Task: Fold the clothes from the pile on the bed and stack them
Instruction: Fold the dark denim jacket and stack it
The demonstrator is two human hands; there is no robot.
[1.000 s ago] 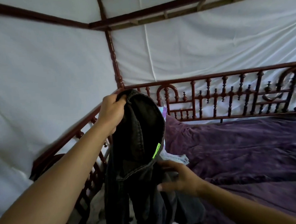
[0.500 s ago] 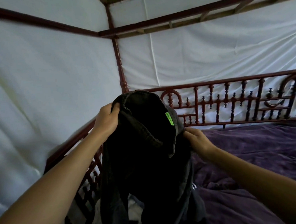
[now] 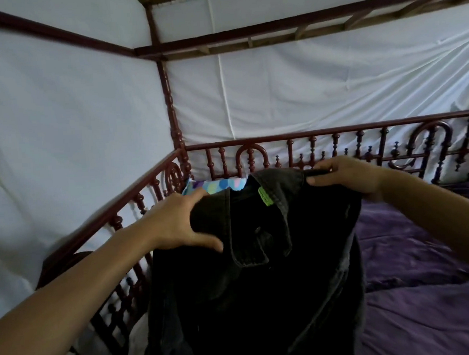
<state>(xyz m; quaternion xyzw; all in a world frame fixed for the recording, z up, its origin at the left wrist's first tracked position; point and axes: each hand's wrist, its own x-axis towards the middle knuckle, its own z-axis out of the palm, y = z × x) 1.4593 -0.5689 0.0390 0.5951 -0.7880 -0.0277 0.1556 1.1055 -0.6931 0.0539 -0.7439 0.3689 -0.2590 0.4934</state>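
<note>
Your left hand (image 3: 175, 222) grasps one shoulder of a black denim jacket (image 3: 275, 284), with the fingers spread over the top of the cloth and the thumb pressed against its front. Your right hand (image 3: 348, 176) pinches the other shoulder, fingers curled over the upper edge and the thumb underneath. You hold the jacket up in the air in front of you, spread between both hands, with its collar folded open and its body hanging down out of view at the bottom. A small bright green label (image 3: 264, 197) shows inside the collar.

Just beyond the jacket's top edge, near your left fingers, a strip of cloth patterned in blue, pink and purple (image 3: 217, 184) peeks out. Whether it lies on the bed or on the rail cannot be told. Low on the left, beside the rail, some pale fabric (image 3: 136, 345) is partly hidden by the jacket.

To the right, a rumpled purple blanket (image 3: 427, 289) covers the bed. A dark red rail of turned spindles (image 3: 335, 135) runs along the far side and the left side, meeting at a corner post (image 3: 169, 99). The post rises to a canopy frame (image 3: 273, 29) overhead. White cloth (image 3: 332, 83) hangs behind the rails on both sides.
</note>
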